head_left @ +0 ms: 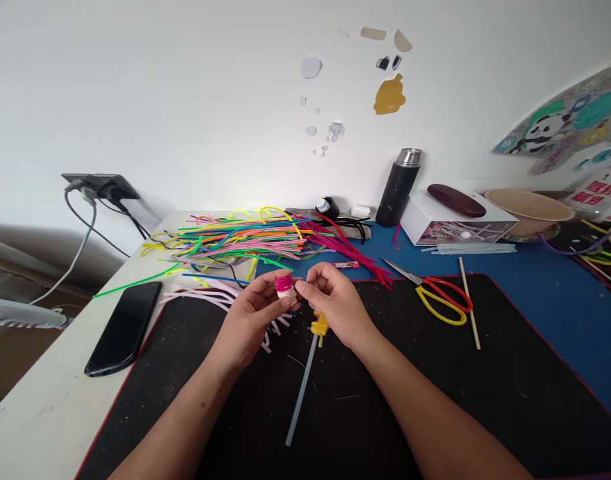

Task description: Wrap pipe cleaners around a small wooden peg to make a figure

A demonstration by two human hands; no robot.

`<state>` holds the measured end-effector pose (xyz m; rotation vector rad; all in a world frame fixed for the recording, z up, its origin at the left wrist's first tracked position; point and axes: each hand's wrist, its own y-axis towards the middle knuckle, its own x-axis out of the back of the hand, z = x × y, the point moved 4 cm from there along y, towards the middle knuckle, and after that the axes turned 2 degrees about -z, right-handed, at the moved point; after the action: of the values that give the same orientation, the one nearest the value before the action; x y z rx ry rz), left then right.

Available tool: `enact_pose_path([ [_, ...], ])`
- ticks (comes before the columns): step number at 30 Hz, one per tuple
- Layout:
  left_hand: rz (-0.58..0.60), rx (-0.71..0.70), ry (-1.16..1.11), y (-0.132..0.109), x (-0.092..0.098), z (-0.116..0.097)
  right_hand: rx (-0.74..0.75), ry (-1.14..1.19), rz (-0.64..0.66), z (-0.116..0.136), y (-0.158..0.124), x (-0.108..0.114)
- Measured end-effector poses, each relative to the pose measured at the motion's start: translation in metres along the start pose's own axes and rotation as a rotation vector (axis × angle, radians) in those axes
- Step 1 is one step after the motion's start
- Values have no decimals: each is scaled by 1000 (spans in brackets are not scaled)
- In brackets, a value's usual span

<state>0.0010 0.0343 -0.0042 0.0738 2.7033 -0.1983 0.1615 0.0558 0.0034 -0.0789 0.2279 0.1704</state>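
My left hand (252, 317) pinches a small white piece wound with pink pipe cleaner (284, 287), held just above the black mat (435, 387). My right hand (332, 303) is closed at the piece's right side, fingertips touching it. Under my right hand lies a glue gun, its yellow part (319, 327) showing with a clear glue stick (301, 393) sticking out toward me. Pale pink pipe cleaners (210, 293) lie beneath my left hand.
A heap of coloured pipe cleaners (245, 240) lies behind the hands. Scissors with red and yellow handles (438, 297) and a wooden stick (469, 310) lie to the right. A black phone (125, 327) rests at left. A black flask (399, 187), white box (455, 223) and bowl (530, 207) stand at the back.
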Motion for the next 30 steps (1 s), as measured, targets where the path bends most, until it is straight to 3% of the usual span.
enact_pose_path([
  [17,41,-13,97,-1,0,2,-29,-54,8,-6,0,-3],
  [30,-1,-52,234,2,3,3,96,-228,-31,4,-2,-2],
])
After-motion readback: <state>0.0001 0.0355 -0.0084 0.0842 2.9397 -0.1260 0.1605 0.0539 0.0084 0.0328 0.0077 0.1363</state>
